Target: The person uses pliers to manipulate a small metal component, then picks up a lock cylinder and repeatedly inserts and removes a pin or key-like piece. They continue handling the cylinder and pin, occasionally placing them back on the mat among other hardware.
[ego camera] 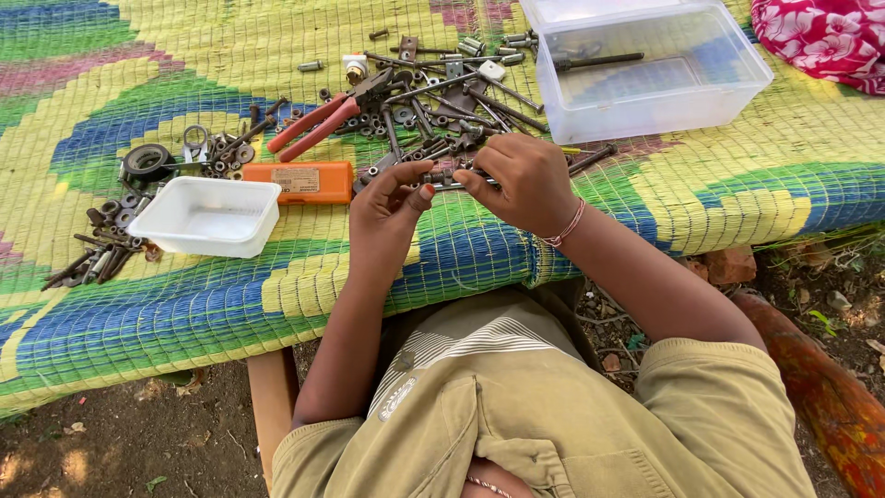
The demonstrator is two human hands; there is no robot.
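Both hands (461, 189) curled, fingertips pinching one bolt (444, 177).

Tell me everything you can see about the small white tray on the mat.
The small white tray is a shallow rectangular tub, seemingly thin plastic, with a flared rim and rounded corners. It sits upright and looks empty, on the colourful woven mat, left of the left hand, which does not touch it. The orange case lies just behind its right corner; rusty bolts lie beside its left edge.

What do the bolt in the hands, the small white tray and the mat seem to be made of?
Bolt: likely steel, dull grey, slightly tarnished.
White tray: plastic, smooth and faintly translucent.
Mat: seemingly woven plastic strips, bright colours with a slight sheen.
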